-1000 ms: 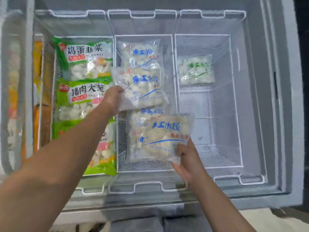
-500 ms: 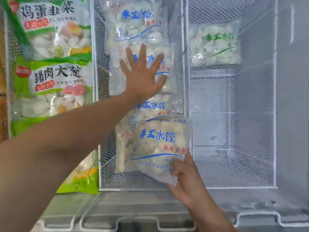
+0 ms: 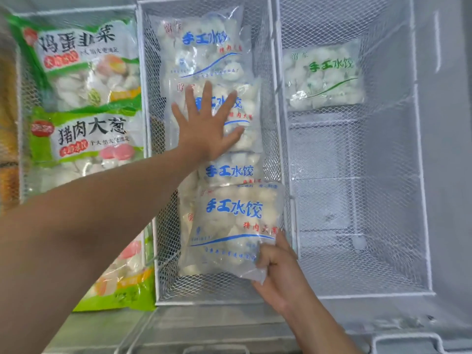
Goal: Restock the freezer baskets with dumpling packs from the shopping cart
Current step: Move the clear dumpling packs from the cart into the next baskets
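Observation:
A row of clear dumpling packs with blue lettering fills the middle wire basket (image 3: 277, 159). My left hand (image 3: 207, 123) lies flat with spread fingers on the second pack from the back (image 3: 249, 116), pressing it down. My right hand (image 3: 275, 267) grips the lower right corner of the nearest blue-lettered pack (image 3: 235, 226), which sits over the front of the same basket. The farthest pack (image 3: 204, 47) lies at the back. Another blue-lettered pack (image 3: 229, 171) shows between the two hands.
The left basket holds large green dumpling bags (image 3: 84, 65). In the right basket (image 3: 421, 190) lies one clear pack with green lettering (image 3: 324, 75) at the back; the rest of its mesh floor shows. The grey freezer wall (image 3: 449, 123) rises on the right.
My left hand let go of the pack it held by the edge and now lies flat on it. The camera moved closer to the baskets. My right hand keeps its pack low in the middle basket.

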